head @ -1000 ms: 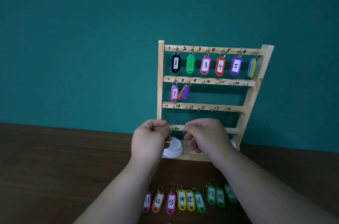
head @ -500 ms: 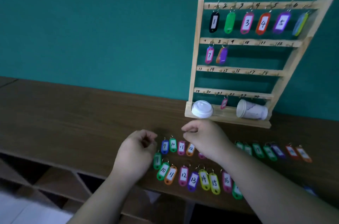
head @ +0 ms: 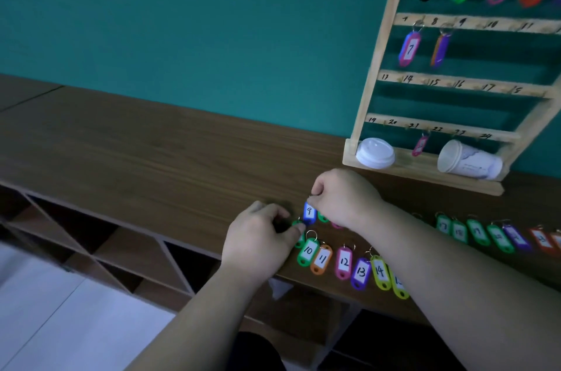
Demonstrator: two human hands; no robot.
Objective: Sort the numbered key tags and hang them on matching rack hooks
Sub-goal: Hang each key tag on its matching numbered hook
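Head view: right grip (head: 346,197) pinches ring of blue plastic key tag numbered 9 (head: 309,212), near front edge of brown wood table (head: 151,152). Left grip (head: 261,237) just beside, fingers curled, tips at small green tag (head: 295,223); hold cannot be told. Coloured numbered tags 10–14 (head: 344,262) line front edge. Pale wooden hook rack (head: 391,45) stands at back edge.

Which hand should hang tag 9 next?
Right. The right hand pinches blue tag 9 by its ring, and hook 9 is on that side, farther from the left hand.

Office-like: key rack (head: 473,84), wooden counter (head: 151,142).
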